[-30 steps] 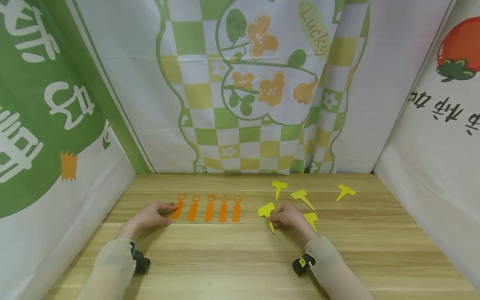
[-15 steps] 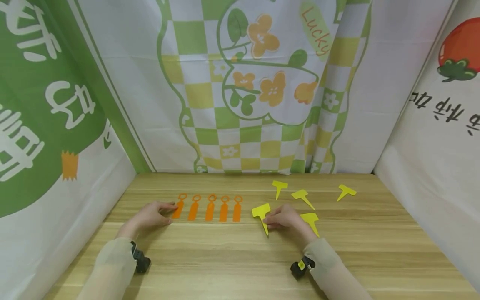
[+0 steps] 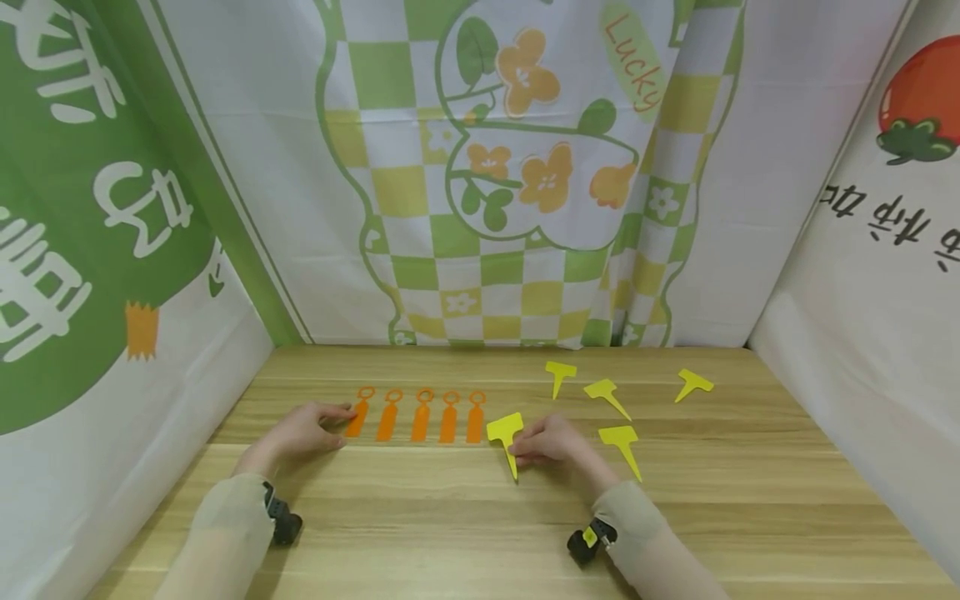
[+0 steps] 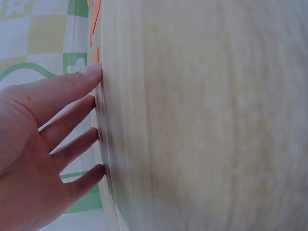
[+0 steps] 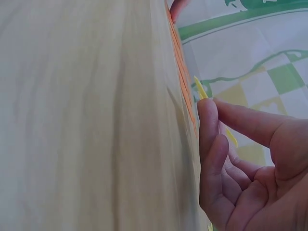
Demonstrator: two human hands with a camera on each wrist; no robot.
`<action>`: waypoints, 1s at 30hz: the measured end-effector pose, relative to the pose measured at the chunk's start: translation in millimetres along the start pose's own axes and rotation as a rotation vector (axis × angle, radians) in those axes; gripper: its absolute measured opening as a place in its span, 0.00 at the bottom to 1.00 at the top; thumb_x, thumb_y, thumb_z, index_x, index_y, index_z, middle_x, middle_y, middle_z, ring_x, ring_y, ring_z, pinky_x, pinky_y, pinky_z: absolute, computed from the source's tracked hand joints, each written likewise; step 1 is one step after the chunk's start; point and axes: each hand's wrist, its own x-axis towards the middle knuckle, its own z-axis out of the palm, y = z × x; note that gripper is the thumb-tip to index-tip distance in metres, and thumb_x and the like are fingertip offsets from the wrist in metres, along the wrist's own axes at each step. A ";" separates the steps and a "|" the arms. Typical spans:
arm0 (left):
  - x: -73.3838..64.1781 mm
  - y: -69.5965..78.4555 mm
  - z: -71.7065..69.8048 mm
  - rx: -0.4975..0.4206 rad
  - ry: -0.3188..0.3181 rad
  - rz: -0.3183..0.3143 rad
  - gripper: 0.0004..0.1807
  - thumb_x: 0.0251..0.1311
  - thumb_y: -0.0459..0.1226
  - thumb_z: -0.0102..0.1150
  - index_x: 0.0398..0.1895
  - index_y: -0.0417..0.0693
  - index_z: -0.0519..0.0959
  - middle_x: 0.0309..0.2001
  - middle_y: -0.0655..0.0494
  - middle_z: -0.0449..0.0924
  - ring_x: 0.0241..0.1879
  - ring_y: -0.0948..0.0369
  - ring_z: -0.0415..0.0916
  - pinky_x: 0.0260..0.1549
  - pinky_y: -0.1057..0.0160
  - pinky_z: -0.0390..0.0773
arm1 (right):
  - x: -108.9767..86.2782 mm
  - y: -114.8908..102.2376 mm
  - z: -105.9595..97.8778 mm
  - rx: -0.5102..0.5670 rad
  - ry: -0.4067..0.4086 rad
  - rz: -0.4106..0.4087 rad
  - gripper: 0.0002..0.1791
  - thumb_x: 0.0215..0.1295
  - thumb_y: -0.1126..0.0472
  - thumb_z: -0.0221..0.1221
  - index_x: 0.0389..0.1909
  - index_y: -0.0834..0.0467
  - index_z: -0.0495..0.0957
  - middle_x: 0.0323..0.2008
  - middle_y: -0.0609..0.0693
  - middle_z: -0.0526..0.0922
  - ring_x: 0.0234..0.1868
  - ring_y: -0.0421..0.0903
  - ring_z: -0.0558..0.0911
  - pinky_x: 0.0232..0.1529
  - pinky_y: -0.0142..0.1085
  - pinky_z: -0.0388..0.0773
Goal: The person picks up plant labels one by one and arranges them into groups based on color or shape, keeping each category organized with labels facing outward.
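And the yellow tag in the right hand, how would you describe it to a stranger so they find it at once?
On the table, find the row of five orange tags. Just right of it, the right hand pinches a T-shaped yellow tag. The other four yellow tags, farther right, lie loose; this one is held.

You have five orange tags point(image 3: 421, 423) near eleven o'clock and five yellow T-shaped markers point(image 3: 619, 435): four around one o'clock, one in your right hand point(image 3: 551, 442). You wear two wrist cameras point(image 3: 286, 527).
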 end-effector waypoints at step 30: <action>-1.8 0.3 -0.9 0.002 0.000 0.012 0.27 0.52 0.33 0.66 0.58 0.37 0.75 0.66 0.38 0.65 0.67 0.36 0.56 0.63 0.36 0.56 | -2.1 -24.2 58.9 0.135 -0.116 -0.058 0.11 0.54 0.64 0.67 0.36 0.67 0.83 0.20 0.48 0.84 0.21 0.35 0.81 0.27 0.29 0.82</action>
